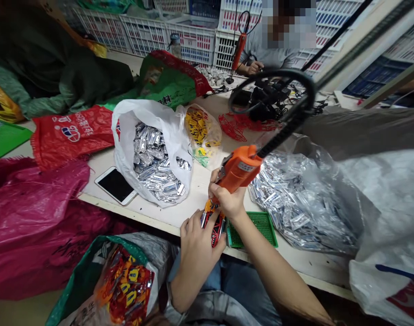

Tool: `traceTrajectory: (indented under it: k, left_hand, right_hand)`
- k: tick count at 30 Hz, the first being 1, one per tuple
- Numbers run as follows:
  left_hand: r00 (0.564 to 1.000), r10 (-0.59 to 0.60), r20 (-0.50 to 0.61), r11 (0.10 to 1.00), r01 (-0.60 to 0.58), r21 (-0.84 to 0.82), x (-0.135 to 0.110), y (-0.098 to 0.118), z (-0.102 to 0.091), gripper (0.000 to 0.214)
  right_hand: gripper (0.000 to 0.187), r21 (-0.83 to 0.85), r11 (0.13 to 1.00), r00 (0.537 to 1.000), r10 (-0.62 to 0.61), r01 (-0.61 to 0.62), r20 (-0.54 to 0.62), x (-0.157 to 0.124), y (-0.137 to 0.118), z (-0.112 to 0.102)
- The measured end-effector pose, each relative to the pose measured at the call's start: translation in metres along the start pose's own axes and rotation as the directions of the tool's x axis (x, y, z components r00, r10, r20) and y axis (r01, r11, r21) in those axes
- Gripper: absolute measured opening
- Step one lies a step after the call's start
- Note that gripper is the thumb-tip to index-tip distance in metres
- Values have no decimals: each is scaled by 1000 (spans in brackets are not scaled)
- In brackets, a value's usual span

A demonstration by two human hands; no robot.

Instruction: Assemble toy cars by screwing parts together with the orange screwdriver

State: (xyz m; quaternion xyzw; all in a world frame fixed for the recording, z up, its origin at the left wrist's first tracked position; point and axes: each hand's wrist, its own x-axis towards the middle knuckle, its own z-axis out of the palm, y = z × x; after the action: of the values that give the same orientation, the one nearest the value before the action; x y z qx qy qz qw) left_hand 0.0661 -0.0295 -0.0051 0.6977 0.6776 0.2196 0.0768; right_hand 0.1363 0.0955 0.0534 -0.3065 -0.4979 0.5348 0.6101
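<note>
My right hand [228, 198] is wrapped round an orange electric screwdriver [240, 168], its tip pointing down at a small red toy part [216, 225]. My left hand [197, 244] grips that red part from below at the table's near edge. A black cable [288, 124] runs up from the screwdriver. A green tray [261, 226] lies just right of the part.
A white bag of silver pieces [152, 158] and a clear bag of yellow pieces [200, 129] lie on the table. A phone [116, 184] lies left. A large plastic heap of silver pieces [295, 199] is right. A bag of red toys [125, 285] sits below. Another person [271, 50] works opposite.
</note>
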Motion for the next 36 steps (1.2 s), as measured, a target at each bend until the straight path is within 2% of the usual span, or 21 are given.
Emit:
traceTrajectory:
  k: [6,13,17,26,36]
  left_hand:
    - [1000,-16,17,1000,16,-17,0,1,-1,55]
    - [1000,-7,31,999,8,-36,1,1,-4,53]
    - [1000,13,1,999,-13,-34,1,0,-3,51]
    - [999,33,-43,999,-34,-11,1,-1,-2,52]
    - [997,43,-61,999,-44,-24,0,-1,1,51]
  right_hand:
    - [13,2,1000,1000,2,-2,31,0,3,2]
    - [12,70,991,986,-105,115,-131,5,-20,-17]
    - [12,60,991,981,-112,123,-159,9,-25,-26]
    - [11,28,997,988,-71,76,-140,7,-7,-20]
    - [11,-53,997,997,-51,48,-56,9,-5,-19]
